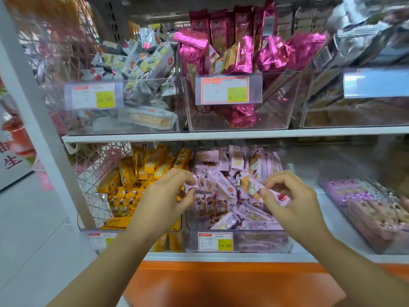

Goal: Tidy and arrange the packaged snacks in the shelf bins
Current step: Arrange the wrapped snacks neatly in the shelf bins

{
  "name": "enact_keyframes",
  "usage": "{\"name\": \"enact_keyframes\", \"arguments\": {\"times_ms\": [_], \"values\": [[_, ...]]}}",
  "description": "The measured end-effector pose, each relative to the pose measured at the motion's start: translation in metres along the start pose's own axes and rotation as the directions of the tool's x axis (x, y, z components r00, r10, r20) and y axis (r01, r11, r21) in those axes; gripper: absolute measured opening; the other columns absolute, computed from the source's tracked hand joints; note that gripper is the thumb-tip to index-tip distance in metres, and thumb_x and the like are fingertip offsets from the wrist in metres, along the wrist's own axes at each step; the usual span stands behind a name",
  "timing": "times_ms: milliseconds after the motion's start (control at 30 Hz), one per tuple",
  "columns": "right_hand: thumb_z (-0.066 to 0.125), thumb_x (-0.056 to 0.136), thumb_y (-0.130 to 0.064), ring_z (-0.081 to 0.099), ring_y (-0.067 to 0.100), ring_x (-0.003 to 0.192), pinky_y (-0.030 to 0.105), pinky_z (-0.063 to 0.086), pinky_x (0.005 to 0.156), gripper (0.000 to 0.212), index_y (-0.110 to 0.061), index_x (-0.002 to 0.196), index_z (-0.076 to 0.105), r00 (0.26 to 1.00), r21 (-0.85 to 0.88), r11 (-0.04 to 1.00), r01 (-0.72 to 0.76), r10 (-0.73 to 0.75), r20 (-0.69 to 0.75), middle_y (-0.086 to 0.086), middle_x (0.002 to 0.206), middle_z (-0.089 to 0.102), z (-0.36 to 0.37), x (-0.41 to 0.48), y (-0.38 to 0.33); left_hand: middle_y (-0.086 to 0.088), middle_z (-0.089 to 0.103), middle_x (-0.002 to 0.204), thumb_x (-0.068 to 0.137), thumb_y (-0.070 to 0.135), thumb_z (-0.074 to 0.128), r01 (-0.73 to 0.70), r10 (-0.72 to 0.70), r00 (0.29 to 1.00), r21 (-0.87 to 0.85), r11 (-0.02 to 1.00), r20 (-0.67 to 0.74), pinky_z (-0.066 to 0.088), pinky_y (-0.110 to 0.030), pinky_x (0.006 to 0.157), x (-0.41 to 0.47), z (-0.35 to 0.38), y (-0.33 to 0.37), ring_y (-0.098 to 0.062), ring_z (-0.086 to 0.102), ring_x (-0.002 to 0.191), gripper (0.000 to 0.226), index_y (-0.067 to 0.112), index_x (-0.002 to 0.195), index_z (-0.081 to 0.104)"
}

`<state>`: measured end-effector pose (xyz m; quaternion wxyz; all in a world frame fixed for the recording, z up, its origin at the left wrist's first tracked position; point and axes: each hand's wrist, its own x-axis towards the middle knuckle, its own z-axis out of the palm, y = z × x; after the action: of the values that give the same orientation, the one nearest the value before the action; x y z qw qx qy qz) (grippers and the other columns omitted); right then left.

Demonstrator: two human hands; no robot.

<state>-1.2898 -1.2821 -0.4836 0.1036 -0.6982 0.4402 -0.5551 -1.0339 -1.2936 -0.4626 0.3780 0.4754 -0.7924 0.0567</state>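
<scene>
Left hand [168, 196] pinches the left pack [195, 185] and right hand [292, 193] the right pack [279, 197], both pink, fingers curled, over the heaped middle bin [254, 242] on the lower shelf [221, 257]; six bins, three per shelf.

Lilac packets [223, 189], yellow packets [130, 173], magenta foil packs [239, 56], orange ledge [221, 282].

Wafer packs [223, 189] in middle lower bin [265, 242], another bin [93, 218] left, tagged bins above

Left grip [168, 196] reaches forward, pinching; right grip [290, 197] likewise pinching.
</scene>
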Motion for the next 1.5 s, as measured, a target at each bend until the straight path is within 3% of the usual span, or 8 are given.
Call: {"name": "enact_keyframes", "arguments": {"times_ms": [133, 233, 333, 567, 867, 1167, 1300, 1500], "values": [[0.068, 0.082, -0.008, 0.055, -0.001, 0.086, 0.009, 0.04, 0.076, 0.014, -0.02, 0.078, 0.062, 0.985, -0.048, 0.997, 0.052, -0.059, -0.159, -0.005, 0.085, 0.059, 0.003, 0.013, 0.004, 0.006, 0.061, 0.107, 0.077, 0.009, 0.076, -0.051, 0.059, 0.991, 0.068, 0.996, -0.12, 0.052, -0.031, 0.046, 0.004, 0.009, 0.001, -0.01, 0.059, 0.065, 0.018, 0.017, 0.086, 0.064], [0.071, 0.081, -0.002, 0.054, -0.004, 0.084, 0.007, 0.038, 0.076, 0.012, -0.013, 0.08, 0.066, 0.957, -0.071, 0.997, 0.013, -0.033, -0.287, -0.002, 0.084, 0.058, 0.007, 0.027, 0.013, -0.001, 0.064, 0.105, 0.072, 0.004, 0.079, -0.127, 0.147, 0.983, 0.163, 0.978, -0.114, 0.041, -0.018, 0.042, 0.009, 0.02, 0.001, -0.013, 0.06, 0.059, 0.02, 0.013, 0.083, 0.065], [0.073, 0.08, -0.004, 0.053, -0.007, 0.082, 0.005, 0.037, 0.074, 0.011, -0.013, 0.081, 0.067, 0.933, -0.037, 0.998, -0.054, 0.037, -0.358, -0.002, 0.085, 0.058, 0.013, 0.04, 0.024, -0.002, 0.067, 0.101, 0.067, 0.004, 0.082, -0.124, 0.153, 0.983, 0.252, 0.96, -0.101, 0.03, -0.015, 0.046, 0.013, 0.032, -0.004, -0.015, 0.056, 0.05, 0.022, 0.013, 0.079, 0.067], [0.072, 0.082, -0.012, 0.049, 0.001, 0.075, 0.002, 0.033, 0.069, 0.007, -0.008, 0.086, 0.07, 0.898, -0.04, 0.976, -0.212, 0.179, -0.402, 0.002, 0.085, 0.053, 0.025, 0.063, 0.045, 0.002, 0.07, 0.1, 0.07, 0.018, 0.082, -0.174, 0.208, 0.977, 0.404, 0.898, -0.04, 0.047, -0.031, 0.061, 0.018, 0.061, -0.023, -0.017, 0.065, 0.063, 0.014, 0.02, 0.078, 0.071], [0.06, 0.092, -0.016, 0.056, 0.014, 0.084, 0.019, 0.038, 0.078, 0.021, -0.012, 0.109, 0.071, 0.983, -0.284, 0.942, -0.18, 0.185, -0.01, 0.006, 0.101, 0.068, 0.023, 0.075, 0.064, 0.002, 0.068, 0.11, 0.062, 0.037, 0.085, -0.24, 0.183, 0.966, 0.371, 0.897, 0.183, 0.038, -0.041, 0.096, 0.014, 0.077, -0.027, -0.018, 0.068, 0.084, 0.039, 0.029, 0.098, 0.073], [0.06, 0.092, -0.016, 0.05, 0.004, 0.097, 0.002, 0.031, 0.078, 0.023, -0.016, 0.114, 0.067, 0.969, -0.194, 0.954, -0.229, 0.242, 0.049, -0.007, 0.108, 0.061, 0.0, 0.059, 0.053, 0.005, 0.068, 0.097, 0.084, 0.025, 0.05, -0.176, 0.149, 0.982, 0.284, 0.943, 0.114, 0.052, -0.042, 0.09, 0.019, 0.081, -0.023, -0.014, 0.068, 0.082, 0.021, 0.022, 0.089, 0.071], [0.062, 0.09, -0.013, 0.048, 0.001, 0.097, -0.011, 0.024, 0.074, 0.026, -0.017, 0.115, 0.066, 0.96, -0.218, 0.951, -0.22, 0.25, 0.123, -0.012, 0.105, 0.056, 0.0, 0.052, 0.048, 0.004, 0.067, 0.101, 0.071, 0.021, 0.082, -0.121, 0.069, 0.98, 0.291, 0.949, 0.185, 0.052, -0.046, 0.088, 0.02, 0.085, -0.022, -0.017, 0.069, 0.08, 0.031, 0.022, 0.099, 0.07], [0.065, 0.087, -0.017, 0.052, 0.008, 0.104, 0.009, 0.036, 0.089, 0.024, -0.022, 0.11, 0.068, 0.968, -0.307, 0.928, -0.213, 0.244, 0.066, -0.018, 0.101, 0.056, -0.006, 0.051, 0.039, -0.002, 0.064, 0.107, 0.075, 0.013, 0.078, -0.002, -0.048, 0.986, 0.303, 0.953, 0.157, 0.051, -0.046, 0.091, 0.028, 0.089, -0.018, -0.023, 0.067, 0.088, 0.03, 0.02, 0.102, 0.068]]}}
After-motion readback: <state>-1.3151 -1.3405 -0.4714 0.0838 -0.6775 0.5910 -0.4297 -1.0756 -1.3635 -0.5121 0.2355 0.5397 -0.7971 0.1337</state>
